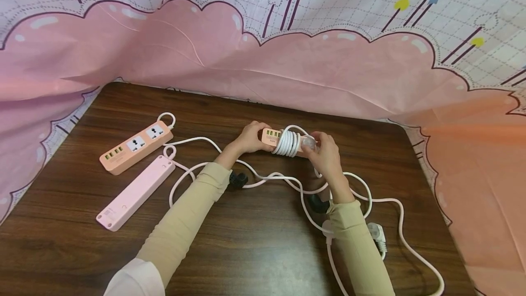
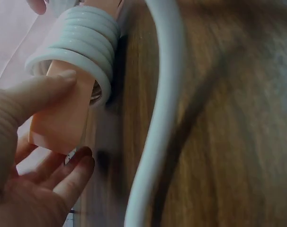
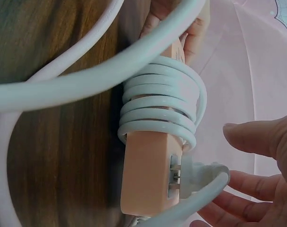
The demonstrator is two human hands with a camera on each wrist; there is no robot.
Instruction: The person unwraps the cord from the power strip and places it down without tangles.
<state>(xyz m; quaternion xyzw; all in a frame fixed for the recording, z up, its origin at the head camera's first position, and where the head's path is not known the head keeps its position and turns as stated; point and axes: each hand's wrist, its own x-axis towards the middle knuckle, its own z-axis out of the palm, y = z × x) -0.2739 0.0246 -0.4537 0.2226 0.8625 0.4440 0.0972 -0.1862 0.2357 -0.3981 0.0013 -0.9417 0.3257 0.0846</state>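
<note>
A peach power strip (image 1: 269, 138) has its white cord (image 1: 289, 144) wound in several turns around its middle. My left hand (image 1: 251, 137) grips the end with the USB ports, the thumb (image 2: 53, 90) along its side. At the other end, a white plug (image 3: 200, 177) stands at a socket, its metal pins partly showing between plug and strip. My right hand (image 1: 326, 152) is at that plug. In the right wrist view its fingers (image 3: 250, 187) lie just behind the plug and its thumb is held apart from it.
To the left lie another peach power strip (image 1: 133, 146) and a pink one (image 1: 137, 193) face down. White cords (image 1: 283, 177) loop across the brown table (image 1: 255, 241). Black plugs (image 1: 238, 179) and a white plug (image 1: 377, 232) lie among them. A pink patterned curtain (image 1: 263, 63) surrounds the table.
</note>
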